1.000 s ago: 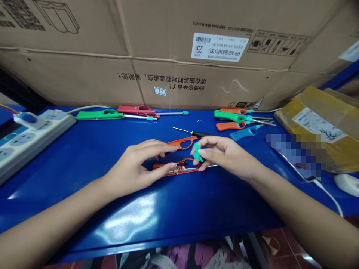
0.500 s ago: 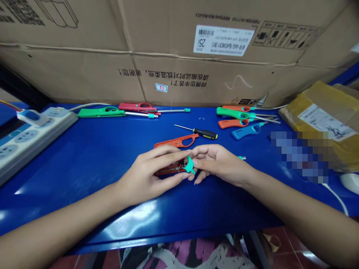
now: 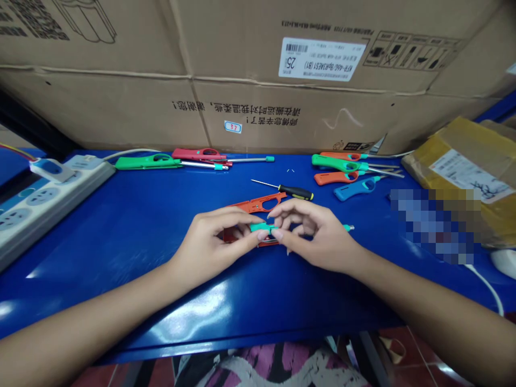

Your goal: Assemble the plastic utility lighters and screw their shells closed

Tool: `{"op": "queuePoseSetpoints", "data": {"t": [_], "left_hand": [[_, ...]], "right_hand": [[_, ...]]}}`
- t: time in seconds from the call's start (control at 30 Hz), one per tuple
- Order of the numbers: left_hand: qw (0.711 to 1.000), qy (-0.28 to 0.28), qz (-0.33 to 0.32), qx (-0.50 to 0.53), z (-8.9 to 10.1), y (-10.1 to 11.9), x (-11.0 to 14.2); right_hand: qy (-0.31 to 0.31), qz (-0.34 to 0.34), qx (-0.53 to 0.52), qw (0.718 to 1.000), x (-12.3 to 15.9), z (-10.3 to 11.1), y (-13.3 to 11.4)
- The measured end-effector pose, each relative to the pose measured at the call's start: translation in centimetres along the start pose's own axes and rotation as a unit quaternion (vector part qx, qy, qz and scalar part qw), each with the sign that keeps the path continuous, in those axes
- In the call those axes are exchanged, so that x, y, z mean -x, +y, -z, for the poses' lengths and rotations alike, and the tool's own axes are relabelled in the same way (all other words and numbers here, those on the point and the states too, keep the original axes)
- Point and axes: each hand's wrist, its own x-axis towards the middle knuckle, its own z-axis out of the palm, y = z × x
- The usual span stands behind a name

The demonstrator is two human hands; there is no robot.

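Landmark is the screwdriver (image 3: 296, 192) on the bench (image 3: 121, 226). Teal part (image 3: 262, 228) sits on its near side, a bit left of the handle, up in the fingers. Left hand (image 3: 213, 236) pinches it between thumb and fingertips. Right hand (image 3: 322, 231) has its thumb tip at the part's right end, other fingers curled; can't tell if they pinch it too. Vs half a second ago: part now lies lengthwise left-right instead of standing tilted, and the left fingers grip more of it. Orange half-shell (image 3: 258, 205), just near side of the screwdriver, now has its left end hidden by the left hand. Second orange shell (image 3: 229, 237), nearer still, is mostly covered by the hands. Unchanged: green lighter (image 3: 334, 163) and blue lighter (image 3: 352, 189) right of the screwdriver, red lighter (image 3: 193, 155) off to its left.
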Motion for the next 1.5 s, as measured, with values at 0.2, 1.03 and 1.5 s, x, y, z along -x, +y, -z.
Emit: {"op": "queuePoseSetpoints", "data": {"t": [0.2, 1.03, 1.5], "left_hand": [[0.965, -0.066, 0.197, 0.156, -0.3, 0.6, -0.4], [0.934, -0.073, 0.254, 0.239, -0.2, 0.8, -0.5], [0.993, -0.069, 0.057, 0.071, -0.5, 1.0, 0.4]], "right_hand": [[0.005, 0.232, 0.205, 0.951, 0.5, -0.3, 0.5], [0.043, 0.188, 0.205, 0.960, 0.3, 0.1, 0.5], [0.029, 0.200, 0.288, 0.936, 0.9, 0.0, 0.4]]}}
